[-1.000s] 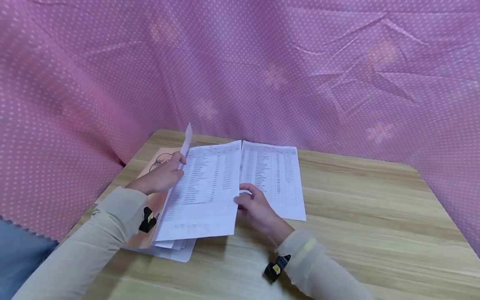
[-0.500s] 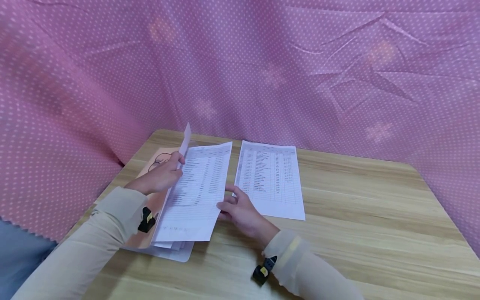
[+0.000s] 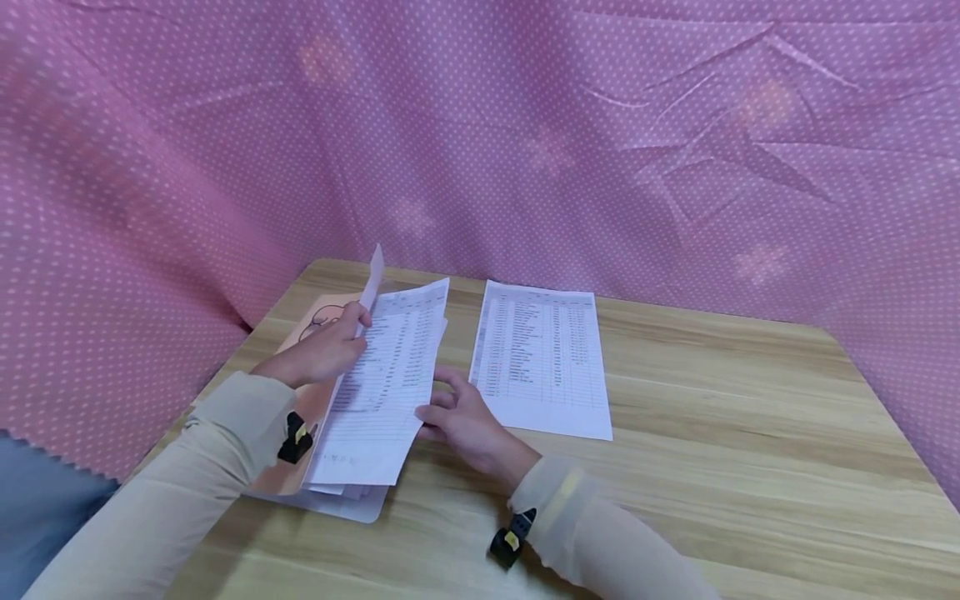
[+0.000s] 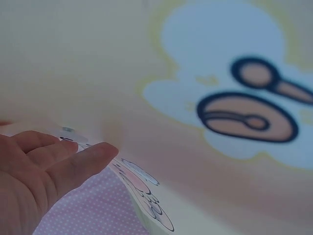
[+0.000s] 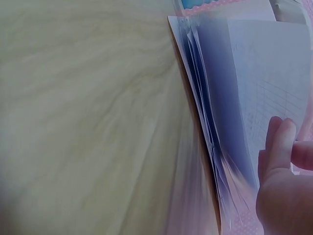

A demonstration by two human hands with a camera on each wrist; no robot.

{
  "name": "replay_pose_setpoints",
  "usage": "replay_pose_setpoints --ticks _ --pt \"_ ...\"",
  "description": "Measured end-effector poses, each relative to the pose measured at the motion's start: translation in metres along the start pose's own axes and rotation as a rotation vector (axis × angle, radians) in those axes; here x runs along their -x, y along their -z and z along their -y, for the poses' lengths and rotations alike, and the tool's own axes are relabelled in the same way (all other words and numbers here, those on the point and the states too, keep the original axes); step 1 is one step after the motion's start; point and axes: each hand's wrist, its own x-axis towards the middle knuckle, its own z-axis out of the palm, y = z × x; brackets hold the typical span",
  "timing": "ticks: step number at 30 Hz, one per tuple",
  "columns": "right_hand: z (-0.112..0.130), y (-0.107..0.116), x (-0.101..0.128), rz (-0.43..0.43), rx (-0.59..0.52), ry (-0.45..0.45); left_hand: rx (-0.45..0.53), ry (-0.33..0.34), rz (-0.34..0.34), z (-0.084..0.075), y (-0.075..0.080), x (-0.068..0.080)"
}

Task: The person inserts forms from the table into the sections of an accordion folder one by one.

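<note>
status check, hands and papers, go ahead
Left hand holds folder cover open. Right hand grips edge of printed sheets in the folder. One sheet lies apart on table. Nothing in the way.

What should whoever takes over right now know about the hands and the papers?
Left hand: grips the raised folder cover, holding the folder open.
Right hand: fingers at the right edge of the top sheet of the stack, lifting it.
Done: one printed sheet lies flat, apart, on the table.
Left: the lifted sheet and the stack under it are in the folder.
</note>
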Motion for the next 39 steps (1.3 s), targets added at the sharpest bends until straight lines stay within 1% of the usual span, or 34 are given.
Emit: replay_pose_setpoints --ticks 11,14,18,26,33,39 --pt "0.0 -0.017 -0.009 -0.003 0.043 -0.037 -0.038 -0.004 -0.018 0.001 0.001 0.001" --pt "-0.002 -0.022 -0.013 -0.022 0.056 -0.049 -0.05 -0.009 -0.027 0.001 0.001 0.001" --pt "-0.004 -0.026 -0.017 -0.047 0.079 -0.064 -0.042 -0.002 -0.015 0.001 0.002 0.001" --pt "-0.003 -0.033 -0.022 -0.064 0.107 -0.089 -0.02 0.005 -0.003 0.0 0.001 0.002" --pt "-0.002 -0.04 -0.023 -0.056 0.123 -0.082 -0.02 -0.016 -0.01 0.0 0.002 0.003" --pt "-0.004 -0.047 -0.025 -0.069 0.109 -0.072 -0.016 -0.018 -0.012 -0.001 0.001 0.002"
